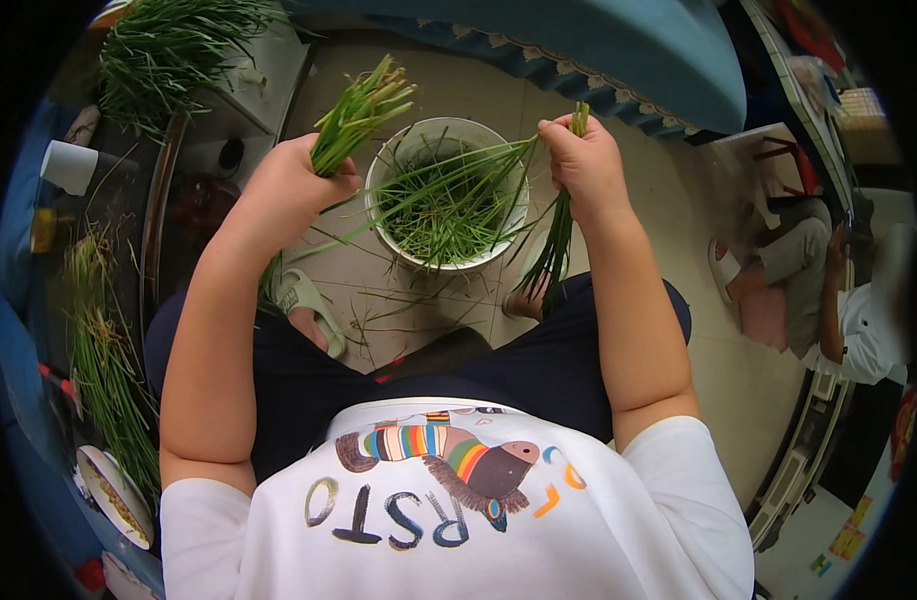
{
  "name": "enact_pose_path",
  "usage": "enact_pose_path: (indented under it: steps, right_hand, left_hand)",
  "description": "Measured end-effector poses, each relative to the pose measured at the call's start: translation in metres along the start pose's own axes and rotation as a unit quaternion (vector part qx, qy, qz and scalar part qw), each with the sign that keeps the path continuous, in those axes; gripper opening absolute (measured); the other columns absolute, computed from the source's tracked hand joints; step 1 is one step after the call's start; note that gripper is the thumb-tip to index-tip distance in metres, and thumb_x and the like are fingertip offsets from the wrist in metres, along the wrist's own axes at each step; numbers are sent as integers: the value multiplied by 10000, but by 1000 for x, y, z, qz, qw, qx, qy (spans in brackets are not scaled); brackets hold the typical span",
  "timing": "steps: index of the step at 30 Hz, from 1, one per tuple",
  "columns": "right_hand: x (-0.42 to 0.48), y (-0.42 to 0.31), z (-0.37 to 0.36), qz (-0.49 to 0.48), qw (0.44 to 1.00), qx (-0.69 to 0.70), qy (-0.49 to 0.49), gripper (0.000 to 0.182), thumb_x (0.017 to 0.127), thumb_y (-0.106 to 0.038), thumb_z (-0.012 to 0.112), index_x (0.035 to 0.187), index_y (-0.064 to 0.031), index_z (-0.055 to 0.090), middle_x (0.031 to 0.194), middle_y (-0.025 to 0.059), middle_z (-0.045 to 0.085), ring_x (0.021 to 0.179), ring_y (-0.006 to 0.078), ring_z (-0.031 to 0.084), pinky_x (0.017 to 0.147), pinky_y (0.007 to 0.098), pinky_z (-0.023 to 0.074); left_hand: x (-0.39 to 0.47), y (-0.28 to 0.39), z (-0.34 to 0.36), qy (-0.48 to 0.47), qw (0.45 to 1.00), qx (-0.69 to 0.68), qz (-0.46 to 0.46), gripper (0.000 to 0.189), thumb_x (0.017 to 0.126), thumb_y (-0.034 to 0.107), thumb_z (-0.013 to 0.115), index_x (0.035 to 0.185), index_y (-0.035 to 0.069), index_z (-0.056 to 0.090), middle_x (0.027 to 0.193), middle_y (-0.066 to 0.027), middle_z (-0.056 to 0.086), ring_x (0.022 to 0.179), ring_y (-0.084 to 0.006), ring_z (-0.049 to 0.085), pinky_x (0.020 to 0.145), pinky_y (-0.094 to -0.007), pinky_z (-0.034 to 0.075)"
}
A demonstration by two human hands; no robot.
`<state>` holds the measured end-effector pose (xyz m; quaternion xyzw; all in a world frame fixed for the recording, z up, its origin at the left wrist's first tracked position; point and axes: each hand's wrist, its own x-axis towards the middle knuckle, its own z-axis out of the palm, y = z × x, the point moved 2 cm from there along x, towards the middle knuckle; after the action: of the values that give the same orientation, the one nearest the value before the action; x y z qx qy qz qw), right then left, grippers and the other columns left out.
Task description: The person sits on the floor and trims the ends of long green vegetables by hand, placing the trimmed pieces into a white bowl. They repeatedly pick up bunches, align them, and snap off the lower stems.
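My left hand (297,180) grips a thick bunch of green chives (365,112), pale stem ends pointing up and away from me. Dark leaves of that bunch hang below my wrist. In my right hand (587,161) is a smaller bunch of chives (557,240), its cut stems showing above the fist and its leaves drooping toward my knee. A few long blades stretch from the right fist leftward across a white bucket (373,217). Loose green blades and scraps (447,217) lie inside the bucket, which stands on the floor between my hands.
At upper left, a large heap of chives (173,60) rests on a table. More chives (102,330) lie along the dark tabletop, near a paper roll (68,166) and a bowl (113,495). Fallen blades litter the tiled floor (398,322). A person (811,285) sits at right.
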<state>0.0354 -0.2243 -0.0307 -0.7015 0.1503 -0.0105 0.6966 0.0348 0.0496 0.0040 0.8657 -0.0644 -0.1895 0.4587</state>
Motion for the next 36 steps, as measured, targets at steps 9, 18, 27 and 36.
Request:
enact_pose_path:
  steps: [9, 18, 27, 36]
  right_hand:
    - [-21, -6, 16, 114, 979, 90, -145, 126, 784, -149, 590, 754, -109, 474, 510, -66, 353, 409, 41, 292, 402, 208, 226]
    - [-47, -12, 39, 140, 960, 121, -212, 127, 805, -163, 596, 821, -96, 488, 524, -58, 381, 419, 37, 324, 406, 197, 259]
    - [-46, -9, 32, 34, 975, 8, -218, 127, 786, -125, 617, 839, -16, 579, 662, -28, 524, 570, 29, 438, 502, 184, 347]
    - [-31, -9, 24, -28, 994, 73, -71, 93, 806, -95, 596, 871, -31, 576, 577, -63, 466, 465, 12, 369, 428, 173, 284]
  left_hand:
    - [-4, -4, 23, 44, 998, -17, 52, 130, 789, 139, 590, 856, 27, 595, 670, -29, 556, 607, -110, 487, 588, -272, 409]
    - [-10, 13, 72, -114, 929, -339, -94, 133, 759, 146, 644, 835, 63, 573, 585, 42, 464, 474, -46, 378, 447, -210, 287]
    - [-3, 13, 68, -121, 893, -412, -134, 98, 759, 134, 615, 803, 66, 559, 555, 36, 439, 441, -56, 344, 430, -218, 255]
    - [-5, 8, 63, -178, 865, -447, -139, 166, 744, 138, 622, 867, 68, 535, 543, 57, 403, 441, -40, 320, 420, -185, 244]
